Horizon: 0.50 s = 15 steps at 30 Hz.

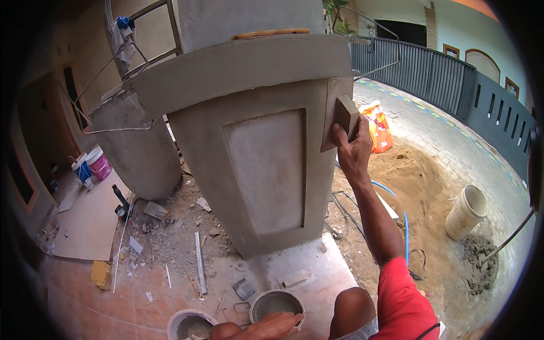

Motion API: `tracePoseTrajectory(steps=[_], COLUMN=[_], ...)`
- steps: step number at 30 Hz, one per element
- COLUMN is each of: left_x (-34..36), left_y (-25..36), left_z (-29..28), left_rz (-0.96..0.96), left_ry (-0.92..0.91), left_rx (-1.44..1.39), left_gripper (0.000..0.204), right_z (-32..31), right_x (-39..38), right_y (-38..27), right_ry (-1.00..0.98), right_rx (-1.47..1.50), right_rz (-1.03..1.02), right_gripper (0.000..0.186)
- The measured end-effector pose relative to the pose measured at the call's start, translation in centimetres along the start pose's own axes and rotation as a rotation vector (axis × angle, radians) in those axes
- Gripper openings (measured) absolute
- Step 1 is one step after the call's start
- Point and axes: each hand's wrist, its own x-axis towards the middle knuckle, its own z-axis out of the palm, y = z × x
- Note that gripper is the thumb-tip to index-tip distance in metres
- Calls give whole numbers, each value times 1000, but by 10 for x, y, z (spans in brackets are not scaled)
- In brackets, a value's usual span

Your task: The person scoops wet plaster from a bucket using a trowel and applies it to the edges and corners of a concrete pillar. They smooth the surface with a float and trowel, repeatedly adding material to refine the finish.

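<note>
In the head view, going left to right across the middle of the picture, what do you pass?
Pink and blue buckets → grey rounded column → plastered pillar with recessed panel → right hand pressing a float on the pillar's corner → orange sack → sand heap → tipped white bucket.

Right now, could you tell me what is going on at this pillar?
A person presses a plastering float with the right hand against the corner of a grey rendered pillar. The left hand rests low on the rim of a small bucket on the tiled floor. Debris lies around the base.
</note>
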Motion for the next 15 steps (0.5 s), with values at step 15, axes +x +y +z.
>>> tracePoseTrajectory(steps=[15], left_x=[3], left_y=[10], left_z=[-22], left_rz=[-338], left_ry=[-140], left_rx=[-528], left_gripper=[38], right_z=[41], right_x=[99], right_y=[-9], right_ry=[154], right_rx=[-145], right_rz=[-93], right_gripper=[41])
